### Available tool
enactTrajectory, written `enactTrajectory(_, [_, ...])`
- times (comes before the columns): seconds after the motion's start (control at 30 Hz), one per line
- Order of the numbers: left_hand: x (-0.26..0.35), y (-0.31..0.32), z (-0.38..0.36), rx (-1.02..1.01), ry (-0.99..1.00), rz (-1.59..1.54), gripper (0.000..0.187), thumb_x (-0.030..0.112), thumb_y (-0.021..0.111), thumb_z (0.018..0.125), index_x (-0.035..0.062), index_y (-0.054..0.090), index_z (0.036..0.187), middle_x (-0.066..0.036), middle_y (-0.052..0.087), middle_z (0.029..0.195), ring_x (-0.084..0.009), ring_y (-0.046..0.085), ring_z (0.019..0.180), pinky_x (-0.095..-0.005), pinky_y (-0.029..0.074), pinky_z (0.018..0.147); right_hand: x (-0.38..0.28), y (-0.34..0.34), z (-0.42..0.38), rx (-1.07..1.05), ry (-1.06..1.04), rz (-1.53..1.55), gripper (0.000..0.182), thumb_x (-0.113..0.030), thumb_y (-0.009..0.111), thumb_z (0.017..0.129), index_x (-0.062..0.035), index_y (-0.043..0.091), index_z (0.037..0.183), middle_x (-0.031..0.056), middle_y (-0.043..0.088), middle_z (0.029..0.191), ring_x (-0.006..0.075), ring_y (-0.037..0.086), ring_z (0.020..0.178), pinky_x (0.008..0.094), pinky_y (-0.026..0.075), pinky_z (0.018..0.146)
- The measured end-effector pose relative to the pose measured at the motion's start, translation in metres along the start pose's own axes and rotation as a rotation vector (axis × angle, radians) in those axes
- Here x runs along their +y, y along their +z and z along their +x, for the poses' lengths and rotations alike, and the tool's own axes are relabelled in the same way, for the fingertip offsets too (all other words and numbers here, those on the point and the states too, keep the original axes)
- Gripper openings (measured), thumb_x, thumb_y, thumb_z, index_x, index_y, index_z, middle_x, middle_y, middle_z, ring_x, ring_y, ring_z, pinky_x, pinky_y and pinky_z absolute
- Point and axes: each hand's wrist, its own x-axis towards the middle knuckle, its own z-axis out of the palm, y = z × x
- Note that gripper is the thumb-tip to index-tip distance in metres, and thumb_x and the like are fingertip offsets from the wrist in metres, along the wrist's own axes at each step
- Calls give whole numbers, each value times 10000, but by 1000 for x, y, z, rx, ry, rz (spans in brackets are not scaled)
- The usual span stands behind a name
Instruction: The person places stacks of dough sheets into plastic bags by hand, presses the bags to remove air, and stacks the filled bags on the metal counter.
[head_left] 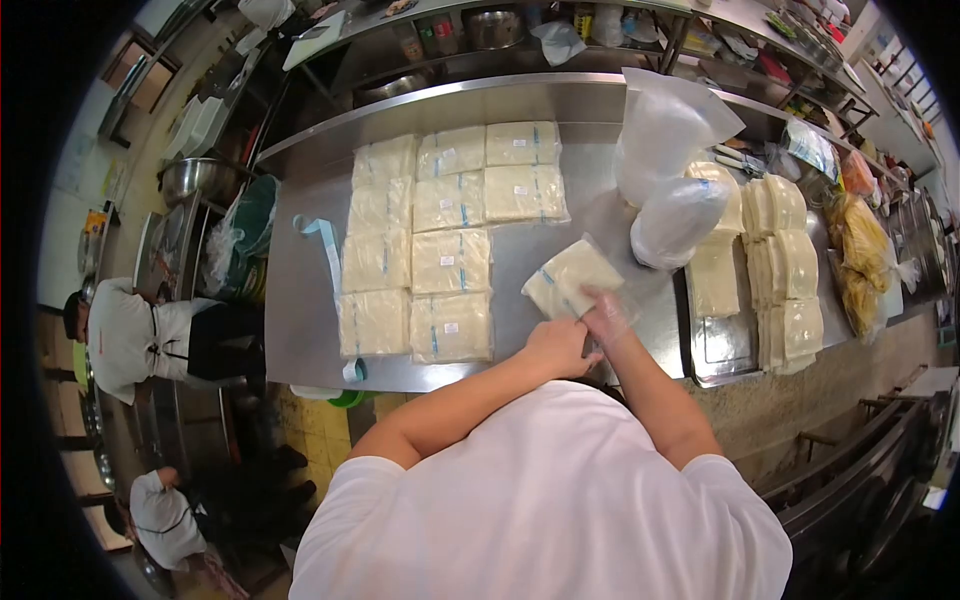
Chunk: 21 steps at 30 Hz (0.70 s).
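Note:
A clear plastic bag of pale yellow sheets (pixel 566 279) with blue print lies tilted on the steel table in front of me. My right hand (pixel 606 318) is at its near right corner, fingers on the sheets and clear plastic around the hand. Just left of it, my left hand (pixel 560 348) is closed, its curled fingers at the bag's near edge; the fingertips are partly hidden. Several filled packets (pixel 450 262) of the same kind lie in rows to the left, some with small white labels.
Two bundles of clear plastic bags (pixel 680 222) stand to the right. Beyond them, stacks of unwrapped pale yellow sheets (pixel 785 275) rest on a dark-rimmed metal tray (pixel 722 362). A blue-white strip (pixel 328 245) lies on the table's left (pixel 300 345). Two people (pixel 125 335) are at the left.

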Motion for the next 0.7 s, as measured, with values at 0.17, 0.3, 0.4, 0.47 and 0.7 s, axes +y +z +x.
enactTrajectory(0.17, [-11, 11, 2, -86, 67, 16, 125, 179, 631, 833, 74, 696, 819, -131, 710, 892, -358, 677, 853, -470, 533, 762, 0, -9, 31, 82, -121, -97, 349, -117, 644, 901, -18, 555, 1223, 166, 618, 1149, 342, 616, 1101, 512, 532, 929])
enactTrajectory(0.3, [-3, -6, -7, -94, 167, -131, 131, 186, 643, 838, 69, 687, 798, -112, 706, 874, -355, 669, 851, -446, 532, 745, -11, 23, -7, 156, -31, -74, 333, -147, 639, 905, -18, 565, 1204, 184, 632, 1141, 338, 629, 1094, 501, 538, 919])
enactTrajectory(0.4, [-7, -16, -9, -131, 166, -219, 150, 200, 673, 860, 61, 686, 805, -107, 702, 869, -347, 661, 828, -435, 528, 739, -9, -28, 20, 110, -387, -1135, 442, -143, 648, 922, 14, 536, 1320, 225, 636, 1246, 376, 644, 1093, 457, 516, 975])
enactTrajectory(0.47, [-38, -16, -3, 244, -13, -392, 180, 226, 701, 889, 46, 692, 899, -142, 694, 912, -320, 661, 824, -411, 525, 751, -13, -19, 6, -50, -284, -603, 511, -264, 614, 949, 7, 501, 1367, 224, 602, 1309, 378, 608, 1163, 491, 481, 1018])
enactTrajectory(0.7, [-104, -41, 10, -82, -459, -1108, 231, 227, 652, 989, 7, 672, 1055, -63, 697, 1006, -173, 659, 908, -328, 534, 860, -31, 40, -73, -330, -118, 231, 734, -546, 490, 1000, 3, 397, 1478, 222, 462, 1498, 417, 462, 1362, 590, 344, 1144])
